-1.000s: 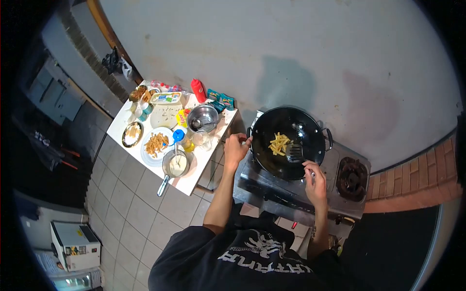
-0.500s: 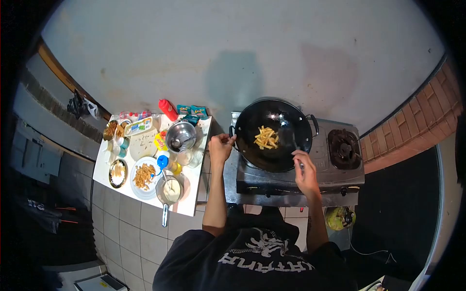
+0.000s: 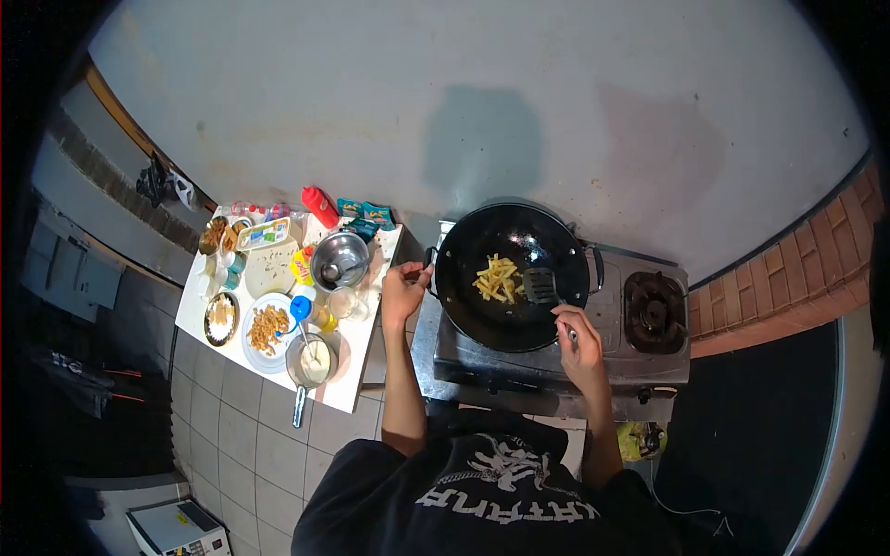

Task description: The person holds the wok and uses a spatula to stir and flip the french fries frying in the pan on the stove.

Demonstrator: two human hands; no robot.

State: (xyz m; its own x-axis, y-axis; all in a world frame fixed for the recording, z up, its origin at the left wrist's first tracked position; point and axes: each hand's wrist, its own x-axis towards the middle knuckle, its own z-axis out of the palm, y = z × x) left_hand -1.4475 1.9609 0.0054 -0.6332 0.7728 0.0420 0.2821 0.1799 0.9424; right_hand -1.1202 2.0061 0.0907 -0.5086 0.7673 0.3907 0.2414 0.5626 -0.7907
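On my left is the desk [image 3: 338, 393], with a plate [image 3: 248, 350] of browned food, a saucepan [image 3: 299, 404] of pale batter, by its look, and a steel bowl [image 3: 323, 252]. Just right of it comes my left hand [image 3: 403, 292], its fingers pinched narrow on the left handle [image 3: 430, 263] of the wok [image 3: 475, 326]. The wok sits on the stove [image 3: 607, 345], and the fries [image 3: 498, 279] lie in a loose heap near its middle, the sticks pointing every way, so the heap has no clear long axis.

At the heap's right edge is the slotted head of my spatula [image 3: 540, 285]; whether it touches the fries I can't tell. Its long axis slants down and right to my right hand [image 3: 579, 345], whose fingers are closed around the shaft. From those fingers the fries lie up and to the left, just past the head. My bare hands are about equally near, but the spatula gives my right the closer reach. Farthest right, the burner [image 3: 655, 312] stands uncovered.
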